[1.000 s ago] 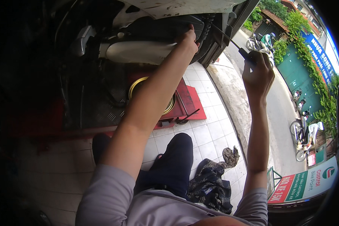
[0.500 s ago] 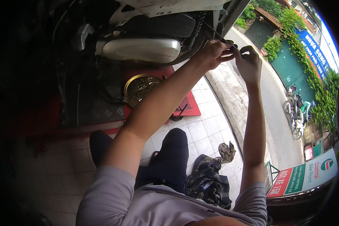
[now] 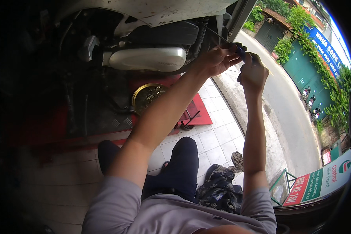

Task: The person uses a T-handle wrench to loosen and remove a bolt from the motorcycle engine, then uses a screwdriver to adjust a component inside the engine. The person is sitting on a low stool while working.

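We see the silver exhaust (image 3: 146,58) still mounted on the raised scooter. Left hand (image 3: 216,59) pinches a thin rod (image 3: 218,36), right hand (image 3: 252,72) wraps a dark tool handle (image 3: 242,52), probably one screwdriver. Work looks midway, nothing removed.

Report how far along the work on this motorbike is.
Done: nothing visibly finished; the silver exhaust cover sits in place on the motorbike. In hand: the left hand and right hand both pinch a slim tool with a dark grip, its thin shaft running toward the bike's underside. Left: cannot tell; a brass-coloured round pan lies on the red stand.
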`<state>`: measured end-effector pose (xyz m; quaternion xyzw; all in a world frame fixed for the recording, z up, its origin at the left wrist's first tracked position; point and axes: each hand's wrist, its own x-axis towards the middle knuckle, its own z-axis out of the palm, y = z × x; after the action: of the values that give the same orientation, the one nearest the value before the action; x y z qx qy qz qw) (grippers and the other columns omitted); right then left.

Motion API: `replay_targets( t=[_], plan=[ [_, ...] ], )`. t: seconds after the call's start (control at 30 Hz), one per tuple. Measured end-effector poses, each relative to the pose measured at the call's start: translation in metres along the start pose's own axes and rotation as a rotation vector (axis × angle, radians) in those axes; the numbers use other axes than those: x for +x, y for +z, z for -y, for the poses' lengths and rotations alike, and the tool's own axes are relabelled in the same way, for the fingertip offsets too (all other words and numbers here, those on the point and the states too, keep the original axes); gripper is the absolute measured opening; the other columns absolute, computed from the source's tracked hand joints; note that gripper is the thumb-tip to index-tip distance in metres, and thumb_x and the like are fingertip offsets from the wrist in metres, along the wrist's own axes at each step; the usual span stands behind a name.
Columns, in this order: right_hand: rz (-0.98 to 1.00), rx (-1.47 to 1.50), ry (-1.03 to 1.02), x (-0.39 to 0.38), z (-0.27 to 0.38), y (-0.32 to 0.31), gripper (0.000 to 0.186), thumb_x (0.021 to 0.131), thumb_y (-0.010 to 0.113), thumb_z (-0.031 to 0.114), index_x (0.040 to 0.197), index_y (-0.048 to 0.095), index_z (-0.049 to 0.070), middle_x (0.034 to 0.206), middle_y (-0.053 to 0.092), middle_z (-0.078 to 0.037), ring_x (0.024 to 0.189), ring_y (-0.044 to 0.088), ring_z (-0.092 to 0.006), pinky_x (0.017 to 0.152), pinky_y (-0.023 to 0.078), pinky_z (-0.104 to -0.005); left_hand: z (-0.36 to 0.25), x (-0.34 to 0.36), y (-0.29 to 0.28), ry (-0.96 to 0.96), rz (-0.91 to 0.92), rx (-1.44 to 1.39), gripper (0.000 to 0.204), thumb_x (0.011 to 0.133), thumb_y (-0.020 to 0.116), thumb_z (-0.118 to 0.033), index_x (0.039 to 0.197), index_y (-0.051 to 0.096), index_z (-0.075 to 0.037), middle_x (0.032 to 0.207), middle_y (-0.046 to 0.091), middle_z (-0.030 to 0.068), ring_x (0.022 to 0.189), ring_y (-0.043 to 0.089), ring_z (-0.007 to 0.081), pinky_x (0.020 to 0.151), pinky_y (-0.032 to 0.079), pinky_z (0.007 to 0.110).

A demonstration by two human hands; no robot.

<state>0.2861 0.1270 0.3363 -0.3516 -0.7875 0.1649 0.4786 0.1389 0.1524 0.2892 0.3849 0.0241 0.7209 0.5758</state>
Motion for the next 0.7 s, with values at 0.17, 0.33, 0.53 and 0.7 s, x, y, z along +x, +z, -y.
replay_targets(
  t=[0.17, 0.33, 0.53, 0.7],
  plan=[
    [-0.235, -0.192, -0.534, -0.001, -0.009, -0.008, 0.016, 0.087, 0.061, 0.007, 0.099, 0.061, -0.003, 0.087, 0.062, -0.018, 0.075, 0.068, -0.0280, 0.061, 0.053, -0.0338, 0.008, 0.004, 0.020, 0.014, -0.212, 0.091, 0.018, 0.093, 0.058, -0.012, 0.098, 0.057, 0.005, 0.100, 0.061, 0.0131, 0.098, 0.061, 0.0189, 0.088, 0.053, 0.029],
    [-0.200, -0.077, -0.670, -0.004, -0.025, -0.017, 0.017, 0.082, 0.062, 0.000, 0.099, 0.062, -0.003, 0.089, 0.063, -0.016, 0.070, 0.068, -0.0278, 0.060, 0.055, -0.0322, 0.006, 0.009, 0.019, -0.025, -0.256, 0.107, 0.018, 0.094, 0.055, -0.007, 0.104, 0.052, 0.008, 0.105, 0.059, 0.0155, 0.097, 0.062, 0.0207, 0.088, 0.054, 0.029],
    [-0.294, -0.606, -0.573, 0.019, -0.054, -0.010, 0.009, 0.085, 0.062, 0.005, 0.091, 0.064, -0.001, 0.062, 0.063, -0.014, 0.052, 0.065, -0.0255, 0.055, 0.050, -0.0377, 0.021, 0.003, 0.014, 0.016, -0.164, -0.019, 0.015, 0.094, 0.052, -0.004, 0.105, 0.052, 0.006, 0.109, 0.055, 0.0159, 0.099, 0.060, 0.0220, 0.084, 0.055, 0.028],
    [-0.175, -0.029, -0.519, -0.009, -0.007, -0.018, 0.018, 0.080, 0.065, 0.004, 0.095, 0.061, -0.005, 0.087, 0.063, -0.017, 0.069, 0.067, -0.0270, 0.058, 0.050, -0.0363, 0.012, 0.003, 0.005, 0.017, -0.248, 0.037, 0.013, 0.094, 0.051, -0.004, 0.104, 0.052, 0.004, 0.107, 0.054, 0.0146, 0.094, 0.059, 0.0209, 0.085, 0.054, 0.029]
  ],
)
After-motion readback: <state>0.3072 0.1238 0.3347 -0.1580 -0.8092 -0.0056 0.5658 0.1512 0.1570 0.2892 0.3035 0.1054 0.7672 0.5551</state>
